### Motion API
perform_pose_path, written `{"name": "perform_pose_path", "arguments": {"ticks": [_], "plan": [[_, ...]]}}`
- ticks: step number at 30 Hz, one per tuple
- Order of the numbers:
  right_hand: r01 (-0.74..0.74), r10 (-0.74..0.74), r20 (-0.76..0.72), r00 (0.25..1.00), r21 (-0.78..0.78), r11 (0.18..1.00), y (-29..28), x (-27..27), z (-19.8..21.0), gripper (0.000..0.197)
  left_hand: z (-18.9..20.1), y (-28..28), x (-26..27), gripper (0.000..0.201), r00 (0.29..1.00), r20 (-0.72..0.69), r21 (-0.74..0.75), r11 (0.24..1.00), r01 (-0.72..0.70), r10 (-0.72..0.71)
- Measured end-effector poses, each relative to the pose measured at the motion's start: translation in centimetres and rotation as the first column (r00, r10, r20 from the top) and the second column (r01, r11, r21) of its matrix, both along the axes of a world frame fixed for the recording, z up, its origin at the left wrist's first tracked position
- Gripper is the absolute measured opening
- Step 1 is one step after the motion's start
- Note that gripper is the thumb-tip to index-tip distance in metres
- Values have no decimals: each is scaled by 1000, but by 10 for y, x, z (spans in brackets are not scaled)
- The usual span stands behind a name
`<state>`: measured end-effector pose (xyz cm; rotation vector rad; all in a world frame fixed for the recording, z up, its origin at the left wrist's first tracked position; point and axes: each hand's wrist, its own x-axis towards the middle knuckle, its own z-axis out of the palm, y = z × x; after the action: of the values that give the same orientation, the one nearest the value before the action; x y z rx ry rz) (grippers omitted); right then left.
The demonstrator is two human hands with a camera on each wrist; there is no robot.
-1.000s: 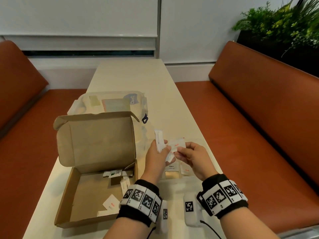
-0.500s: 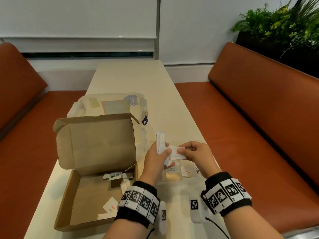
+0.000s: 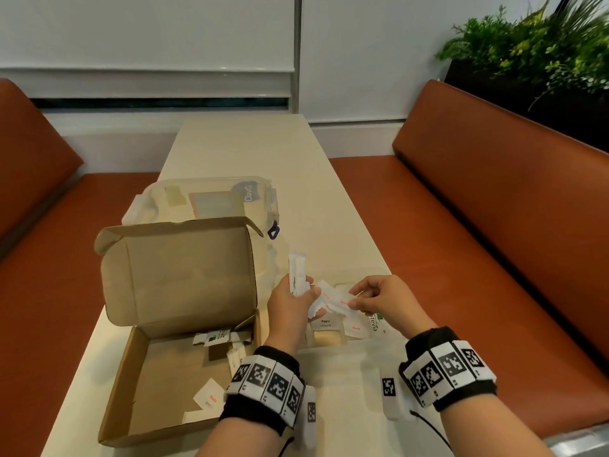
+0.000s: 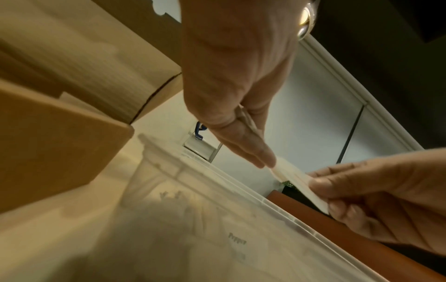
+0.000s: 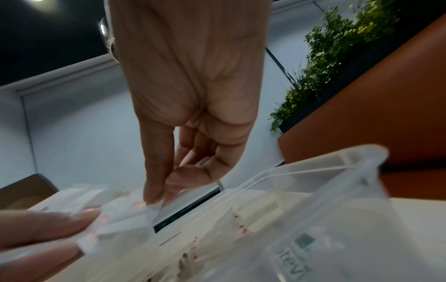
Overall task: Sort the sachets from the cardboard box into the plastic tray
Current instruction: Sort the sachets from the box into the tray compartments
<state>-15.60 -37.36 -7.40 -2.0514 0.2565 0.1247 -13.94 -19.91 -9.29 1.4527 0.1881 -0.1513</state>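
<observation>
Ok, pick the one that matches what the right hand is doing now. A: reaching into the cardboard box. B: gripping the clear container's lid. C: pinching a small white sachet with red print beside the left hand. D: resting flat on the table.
C: the right hand pinches a white red-printed sachet that the left hand also touches, above the plastic tray.

The left hand [image 3: 290,311] covers the near left corner of the plastic tray [image 3: 379,270], the cardboard box [image 3: 171,384] lid hides most of the clear container [image 3: 211,199] behind, and sachet print in the right wrist view blurs past reading
</observation>
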Motion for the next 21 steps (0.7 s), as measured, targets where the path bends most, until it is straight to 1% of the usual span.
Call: {"name": "perform_pose_path", "arguments": {"ticks": [1, 3, 4, 6, 9, 15, 17, 19, 21], "plan": [[18, -18, -2, 1000, -46, 999, -4, 0, -2, 13, -1, 1, 1, 14, 1000, 2, 4, 1000, -21, 21], [36, -37, -1, 999, -202, 979, -12, 1, -6, 9, -1, 2, 3, 14, 998, 21, 0, 998, -66, 66], [25, -29, -12, 999, -278, 960, -15, 1, -9, 8, -1, 2, 4, 14, 996, 28, -5, 997, -79, 79], [-14, -11, -64, 998, -375, 927, -16, -2, -16, 7, 0, 2, 5, 13, 996, 36, -1, 997, -80, 80], [-56, 9, -102, 995, -462, 885, -11, -5, -27, 7, 1, 1, 6, 13, 997, 47, 11, 998, -69, 69], [-96, 42, -103, 994, -609, 787, 0, -6, -43, 32, -1, 1, 5, 14, 998, 48, 18, 999, -48, 47], [-107, 65, -90, 994, -641, 760, 2, -6, -46, 33, -1, 1, 5, 14, 998, 46, 16, 999, -45, 45], [-127, 107, -71, 992, -669, 732, 4, -5, -46, 30, -2, 2, 5, 15, 998, 45, 15, 999, -47, 46], [-182, 164, -93, 982, -708, 683, 5, -3, -46, 28, -2, 1, 6, 16, 998, 43, 11, 999, -48, 48]]}}
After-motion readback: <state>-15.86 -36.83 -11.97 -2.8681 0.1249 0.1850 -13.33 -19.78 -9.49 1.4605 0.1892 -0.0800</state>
